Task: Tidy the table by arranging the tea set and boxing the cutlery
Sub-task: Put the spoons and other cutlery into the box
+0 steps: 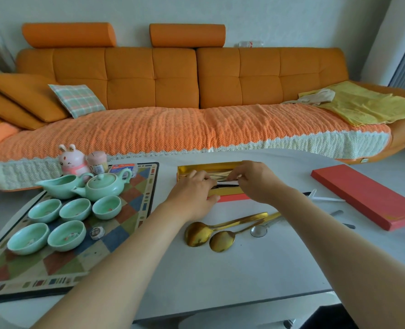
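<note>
The left hand (194,188) and right hand (256,181) pinch opposite ends of a slim black-and-white utensil (227,184), lengthwise over the gold-lined red box (208,165) (gold metal spoons (198,233) lie just nearer than it).

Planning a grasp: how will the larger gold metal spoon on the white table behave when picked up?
The larger gold metal spoon looks rigid and probably won't flex. Its mirror-like polish suggests a slippery grip. It lies flat on the white table beside the smaller gold spoon, so a push likely slides it into that one.
</note>
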Demonstrator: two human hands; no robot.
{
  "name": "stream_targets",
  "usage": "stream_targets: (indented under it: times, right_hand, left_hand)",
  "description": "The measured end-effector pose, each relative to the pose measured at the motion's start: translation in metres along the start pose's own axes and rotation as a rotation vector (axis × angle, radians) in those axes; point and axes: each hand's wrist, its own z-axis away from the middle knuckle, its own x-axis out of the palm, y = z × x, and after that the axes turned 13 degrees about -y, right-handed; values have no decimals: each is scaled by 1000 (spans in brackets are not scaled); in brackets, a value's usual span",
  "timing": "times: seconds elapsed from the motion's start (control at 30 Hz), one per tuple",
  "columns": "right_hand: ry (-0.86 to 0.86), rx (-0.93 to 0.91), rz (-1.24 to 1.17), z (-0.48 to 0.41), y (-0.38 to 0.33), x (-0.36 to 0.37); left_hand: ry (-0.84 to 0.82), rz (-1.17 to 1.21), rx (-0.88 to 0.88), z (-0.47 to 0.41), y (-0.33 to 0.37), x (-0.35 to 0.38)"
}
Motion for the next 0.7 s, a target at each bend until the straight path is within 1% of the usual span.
stream_targets:
  times: [0.1, 0.17, 0.27, 0.47, 0.53, 0.63, 0.7]
  right_hand:
    - [109, 53, -64, 11, 18, -13]
    - [124, 100, -62, 23, 33, -20]
    - [72, 172, -30, 43, 51, -28]
    - [-183, 258, 145, 75, 76, -35]
    - [-200, 270, 181, 79, 83, -31]
    - [-181, 257, 138, 76, 87, -23]
    - [-182, 221, 115, 72, 85, -20]
  left_hand:
    - [50, 18, 40, -7, 18, -7]
    - [79, 27, 80, -12, 33, -11]
    - [81, 23, 147, -19, 56, -11]
    - [64, 53, 251, -37, 96, 3]
    - [44, 37, 269, -41, 106, 10]
    - [25, 10, 289, -47, 114, 19]
    - [41, 22, 288, -49, 115, 24]
